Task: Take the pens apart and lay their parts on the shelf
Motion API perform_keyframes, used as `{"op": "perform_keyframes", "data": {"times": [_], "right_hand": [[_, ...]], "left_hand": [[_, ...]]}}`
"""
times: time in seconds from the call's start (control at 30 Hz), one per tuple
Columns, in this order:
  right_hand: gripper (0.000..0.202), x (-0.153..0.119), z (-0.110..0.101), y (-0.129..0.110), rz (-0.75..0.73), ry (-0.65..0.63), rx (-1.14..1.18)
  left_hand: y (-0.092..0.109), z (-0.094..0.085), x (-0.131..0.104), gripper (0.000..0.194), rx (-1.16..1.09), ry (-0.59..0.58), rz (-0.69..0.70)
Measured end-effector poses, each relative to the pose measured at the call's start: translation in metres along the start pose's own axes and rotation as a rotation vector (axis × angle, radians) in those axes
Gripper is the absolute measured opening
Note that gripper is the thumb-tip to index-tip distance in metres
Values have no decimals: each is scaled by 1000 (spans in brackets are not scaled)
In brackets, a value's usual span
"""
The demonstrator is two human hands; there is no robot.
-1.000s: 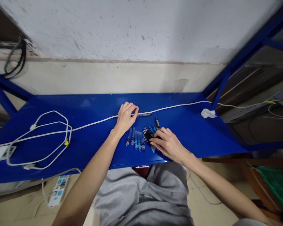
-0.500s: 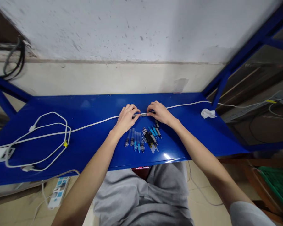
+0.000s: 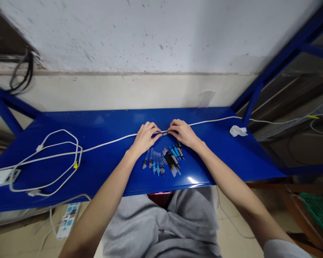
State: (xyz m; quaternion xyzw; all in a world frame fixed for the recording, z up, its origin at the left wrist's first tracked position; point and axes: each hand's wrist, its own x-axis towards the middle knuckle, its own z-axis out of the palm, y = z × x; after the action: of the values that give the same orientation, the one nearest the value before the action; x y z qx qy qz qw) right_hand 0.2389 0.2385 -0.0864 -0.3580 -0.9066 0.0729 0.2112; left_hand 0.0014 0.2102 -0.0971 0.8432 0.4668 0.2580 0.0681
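My left hand (image 3: pixel 148 135) and my right hand (image 3: pixel 182 131) face each other over the blue table (image 3: pixel 104 125). Between their fingertips is a small dark grey pen part (image 3: pixel 165 133), pinched at both ends, close to a white cable (image 3: pixel 115 140) that runs behind it. Just below lie several clear pen barrels (image 3: pixel 155 159) with dark or blue tips, several thin dark refills (image 3: pixel 170 161), and blue and grey pen pieces (image 3: pixel 176 151). Tiny silvery bits, too small to tell apart, sit between the barrels and refills.
Looped white cable (image 3: pixel 79 154) and a white adapter (image 3: pixel 1 177) occupy the table's left side. Crumpled white tissue (image 3: pixel 238 131) lies at the right. A wall (image 3: pixel 137 89) rises behind the table, with blue frame posts (image 3: pixel 254 95) at the sides.
The view has shifted slightly. Both hands remain at the small dark part, and the pieces below look unchanged.
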Motion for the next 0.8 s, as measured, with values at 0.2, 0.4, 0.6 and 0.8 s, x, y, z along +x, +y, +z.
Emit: {"op": "perform_keyframes", "data": {"times": [0.2, 0.4, 0.6, 0.8], "right_hand": [[6, 0, 5, -1, -10, -13, -19], [5, 2, 8, -5, 20, 43, 1], [22, 3, 4, -15, 68, 123, 60], [37, 3, 11, -21, 255, 180, 300]], "left_hand": [[1, -1, 1, 15, 22, -13, 0], [1, -2, 1, 11, 36, -13, 19], [6, -8, 0, 22, 11, 90, -2], [7, -3, -1, 27, 45, 111, 21]]}}
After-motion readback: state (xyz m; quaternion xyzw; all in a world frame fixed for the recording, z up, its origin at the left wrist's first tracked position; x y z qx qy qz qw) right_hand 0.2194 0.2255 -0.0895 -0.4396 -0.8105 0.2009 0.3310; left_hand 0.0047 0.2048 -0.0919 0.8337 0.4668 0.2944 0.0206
